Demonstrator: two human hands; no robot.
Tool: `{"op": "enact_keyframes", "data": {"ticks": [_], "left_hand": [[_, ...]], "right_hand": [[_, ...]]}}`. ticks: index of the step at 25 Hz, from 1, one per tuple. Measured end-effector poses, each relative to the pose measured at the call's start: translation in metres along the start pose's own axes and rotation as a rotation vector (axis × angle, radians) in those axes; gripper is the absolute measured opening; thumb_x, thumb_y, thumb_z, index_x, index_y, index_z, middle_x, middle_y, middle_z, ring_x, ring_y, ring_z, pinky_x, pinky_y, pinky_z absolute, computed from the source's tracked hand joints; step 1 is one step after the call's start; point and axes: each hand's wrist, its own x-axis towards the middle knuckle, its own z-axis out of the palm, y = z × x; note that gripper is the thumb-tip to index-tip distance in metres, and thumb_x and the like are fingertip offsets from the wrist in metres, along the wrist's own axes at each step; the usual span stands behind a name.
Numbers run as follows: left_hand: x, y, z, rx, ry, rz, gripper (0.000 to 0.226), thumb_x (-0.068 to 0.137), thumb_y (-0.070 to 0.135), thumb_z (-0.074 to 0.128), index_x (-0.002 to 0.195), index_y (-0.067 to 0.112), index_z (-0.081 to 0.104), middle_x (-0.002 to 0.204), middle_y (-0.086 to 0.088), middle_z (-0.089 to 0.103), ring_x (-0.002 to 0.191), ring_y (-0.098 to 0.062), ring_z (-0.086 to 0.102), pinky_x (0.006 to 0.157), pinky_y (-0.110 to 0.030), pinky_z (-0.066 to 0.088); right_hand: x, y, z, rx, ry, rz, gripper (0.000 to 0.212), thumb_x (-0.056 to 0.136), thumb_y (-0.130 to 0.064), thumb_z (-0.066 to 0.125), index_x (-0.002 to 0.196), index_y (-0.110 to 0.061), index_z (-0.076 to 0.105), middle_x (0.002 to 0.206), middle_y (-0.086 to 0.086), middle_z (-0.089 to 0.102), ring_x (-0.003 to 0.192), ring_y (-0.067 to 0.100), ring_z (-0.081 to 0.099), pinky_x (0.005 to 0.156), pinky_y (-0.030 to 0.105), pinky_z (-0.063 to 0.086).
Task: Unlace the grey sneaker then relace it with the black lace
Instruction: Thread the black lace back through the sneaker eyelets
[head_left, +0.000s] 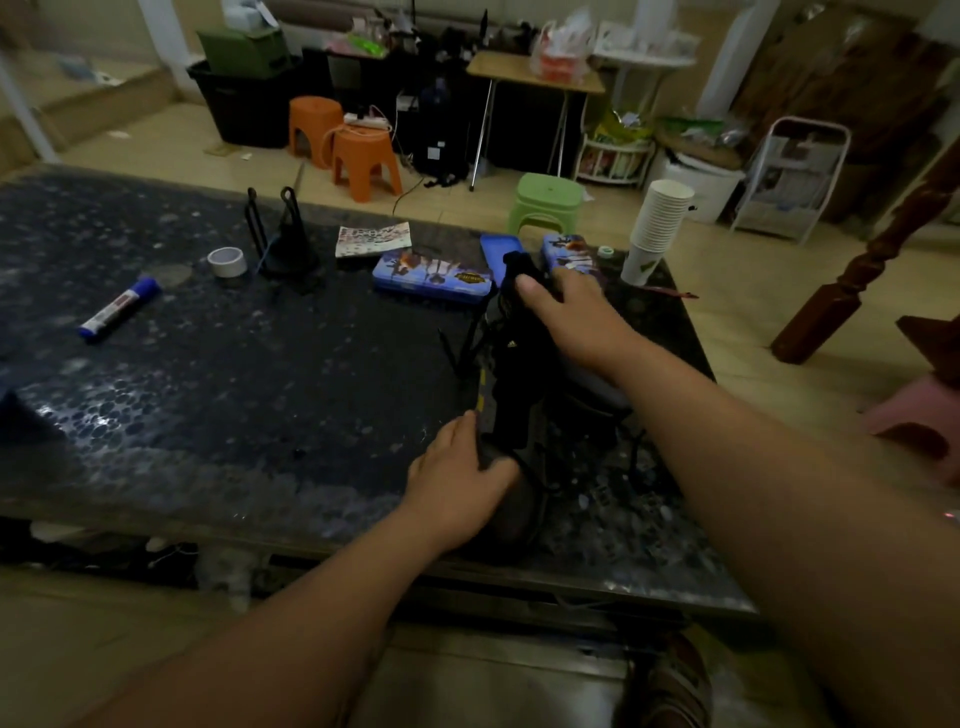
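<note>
A dark grey sneaker (511, 395) lies on the dark speckled table (234, 395), toe toward me and heel end away. My left hand (457, 478) grips its toe near the table's front edge. My right hand (558, 317) holds the far end, thumb on the raised tongue or heel tab. Black lace (462, 343) hangs loose in strands off the left side of the shoe, and more strands (631, 452) trail on the right. The shoe is dim and partly hidden by both hands.
Two blue printed tins (431, 278) (569, 254) and a blue lid lie behind the shoe. A paper cup stack (657, 228) stands at the far right corner. A tape roll (227, 261), blue marker (119, 309) and black stand (285, 244) sit to the left.
</note>
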Motion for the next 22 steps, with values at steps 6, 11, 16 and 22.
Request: {"op": "enact_keyframes", "data": {"ticks": [6, 11, 16, 22], "left_hand": [[0.026, 0.02, -0.033, -0.035, 0.115, 0.103, 0.022, 0.097, 0.04, 0.067, 0.099, 0.022, 0.053, 0.086, 0.004, 0.06, 0.078, -0.015, 0.059, 0.065, -0.033, 0.045], [0.03, 0.024, -0.03, 0.096, 0.115, 0.294, 0.036, 0.093, 0.026, 0.07, 0.123, 0.034, 0.05, 0.093, 0.009, 0.049, 0.08, -0.01, 0.053, 0.069, -0.041, 0.053], [0.023, 0.023, -0.04, 0.357, 0.196, 0.261, 0.031, 0.094, 0.053, 0.062, 0.117, 0.037, 0.049, 0.095, 0.012, 0.057, 0.084, -0.017, 0.061, 0.069, -0.038, 0.054], [0.027, 0.046, -0.041, 0.586, 0.091, 0.146, 0.035, 0.1, 0.057, 0.053, 0.119, 0.028, 0.057, 0.114, 0.001, 0.065, 0.1, -0.027, 0.065, 0.071, -0.036, 0.041]], "right_hand": [[-0.084, 0.036, 0.023, 0.028, -0.094, 0.091, 0.018, 0.099, -0.038, 0.063, 0.099, -0.022, 0.056, 0.086, -0.001, 0.067, 0.081, 0.016, 0.067, 0.074, 0.039, 0.055], [-0.091, 0.035, 0.038, -0.134, 0.004, -0.141, 0.034, 0.096, -0.024, 0.062, 0.125, -0.036, 0.051, 0.09, -0.008, 0.062, 0.076, 0.012, 0.061, 0.065, 0.042, 0.056], [-0.092, 0.04, 0.035, -0.498, 0.156, -0.164, 0.023, 0.105, -0.049, 0.044, 0.103, -0.029, 0.053, 0.082, -0.003, 0.054, 0.069, 0.023, 0.057, 0.052, 0.034, 0.037], [-0.088, 0.042, 0.046, -0.279, -0.028, -0.023, 0.017, 0.098, -0.043, 0.057, 0.092, -0.03, 0.064, 0.083, -0.01, 0.063, 0.074, 0.012, 0.06, 0.058, 0.03, 0.042]]}}
